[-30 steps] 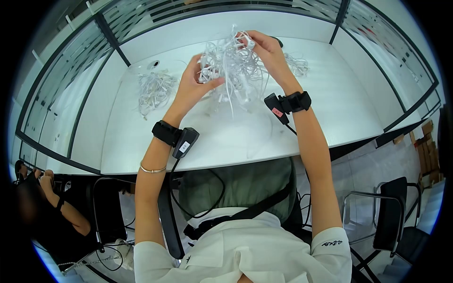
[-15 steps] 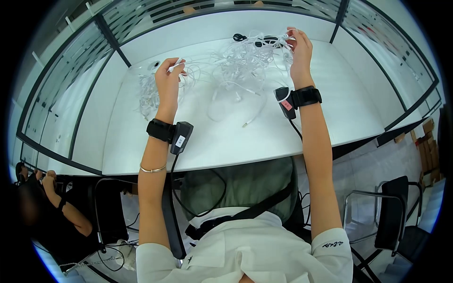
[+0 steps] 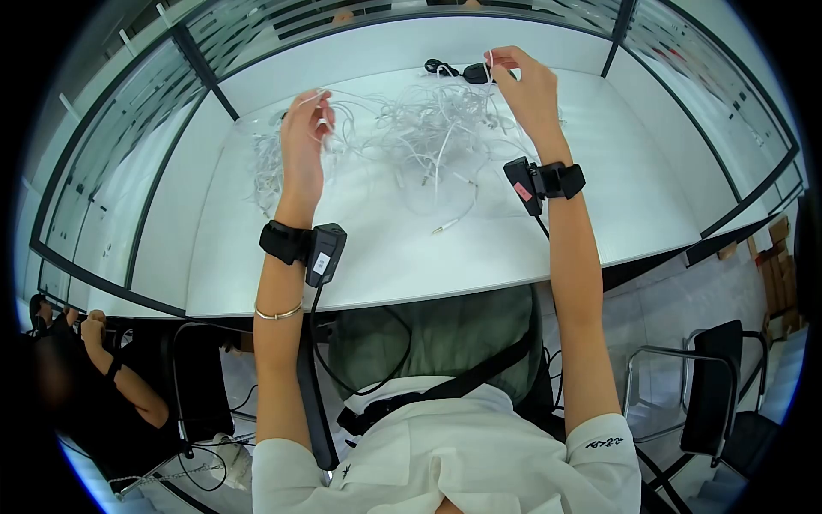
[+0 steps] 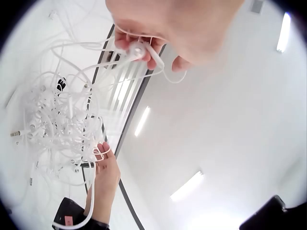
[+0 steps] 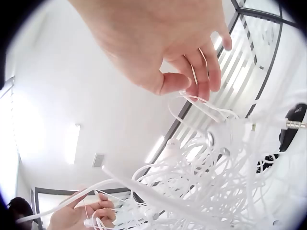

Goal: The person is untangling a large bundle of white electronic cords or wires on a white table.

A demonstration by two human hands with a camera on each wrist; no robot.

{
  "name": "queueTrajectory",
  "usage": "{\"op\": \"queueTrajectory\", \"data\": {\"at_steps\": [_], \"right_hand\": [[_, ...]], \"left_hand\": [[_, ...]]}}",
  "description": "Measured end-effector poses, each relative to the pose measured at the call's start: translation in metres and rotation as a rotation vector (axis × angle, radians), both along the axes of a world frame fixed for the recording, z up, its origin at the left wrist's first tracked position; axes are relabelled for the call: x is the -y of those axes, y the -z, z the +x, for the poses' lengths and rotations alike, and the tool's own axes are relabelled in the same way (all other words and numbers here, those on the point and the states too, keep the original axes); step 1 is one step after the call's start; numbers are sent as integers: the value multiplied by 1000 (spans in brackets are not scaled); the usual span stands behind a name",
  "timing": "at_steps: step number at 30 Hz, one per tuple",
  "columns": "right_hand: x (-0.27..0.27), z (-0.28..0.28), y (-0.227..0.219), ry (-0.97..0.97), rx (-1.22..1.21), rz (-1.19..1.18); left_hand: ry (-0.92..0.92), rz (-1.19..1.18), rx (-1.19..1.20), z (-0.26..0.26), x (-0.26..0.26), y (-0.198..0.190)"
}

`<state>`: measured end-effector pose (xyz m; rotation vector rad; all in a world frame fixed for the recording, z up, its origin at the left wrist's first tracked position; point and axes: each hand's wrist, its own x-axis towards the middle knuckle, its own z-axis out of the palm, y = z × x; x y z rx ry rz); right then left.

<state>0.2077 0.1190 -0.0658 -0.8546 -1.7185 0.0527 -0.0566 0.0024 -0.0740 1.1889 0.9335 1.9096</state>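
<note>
A tangle of white wired earphones (image 3: pixel 441 128) lies in the middle of the white table, with strands running out to both hands. My left hand (image 3: pixel 306 137), a little blurred, holds an earphone cord over the left side with its fingers curled. In the left wrist view a white earbud (image 4: pixel 137 50) hangs at those fingers, and cord crosses them. At the back right, my right hand (image 3: pixel 529 96) pinches a white cord between thumb and forefinger; the right wrist view shows the pinched cord (image 5: pixel 192 98) leading down into the tangle.
Another heap of white earphones (image 3: pixel 268 163) lies at the left, partly behind my left hand. A black cable and device (image 3: pixel 475 74) lie at the back. Low white partitions (image 3: pixel 676 141) enclose the table's sides and back. Another person's arm (image 3: pixel 128 385) shows at lower left.
The hands first held the bunched tangle together, then moved apart, and the tangle came down onto the table. Since then my right hand has shifted left, and my left hand has risen slightly.
</note>
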Motion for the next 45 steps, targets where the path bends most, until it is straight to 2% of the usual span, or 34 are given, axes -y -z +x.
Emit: {"op": "queueTrajectory", "data": {"at_steps": [2,5,7,8,9,11,13,14,17,18,21,22,25,28,32,35,39,41,43,45], "right_hand": [[11,2,-11,185,105,99],[21,-4,-27,59,-25,239],[35,-21,-28,-432,-126,-93],[37,-33,-22,-444,-7,-39],[39,-47,-16,-541,48,1],[46,-63,1,-455,185,91],[46,-58,6,-440,251,-159],[46,-56,6,-432,284,-282],[38,-44,-1,-313,262,-334],[31,-41,1,-277,295,-347],[22,-31,5,-274,352,-389],[14,-30,13,-359,279,-337],[19,-23,0,-505,249,-475],[18,-17,-8,-505,229,-474],[1,-9,-6,-540,-139,-472],[-2,2,-8,-467,-404,-508],[4,10,-19,-498,-714,-291],[2,15,-21,-492,-780,-247],[1,20,-22,-481,-823,-226],[3,20,-23,-434,-742,-267]], "left_hand": [[-124,21,-167,-8,-1,-2],[-212,45,-293,-3,2,-10],[-229,47,-366,7,6,-18],[-212,77,-402,12,6,-23],[-195,107,-440,17,6,-27],[-200,176,-453,23,9,-38],[-251,254,-401,25,14,-51],[-360,284,-437,20,13,-57],[-605,191,-525,1,13,-66],[-641,266,-479,-4,9,-66],[-648,237,-248,-50,-1,-54],[-647,205,-197,-62,-1,-49],[-645,129,-16,-95,-1,-34],[-662,62,187,-118,1,-19],[-713,59,319,-130,5,-15],[-686,44,358,-139,3,-9],[-693,60,395,-141,3,-8],[-731,76,436,-138,4,-10],[-667,115,440,-151,3,-4],[-619,120,439,-149,4,-5]]}}
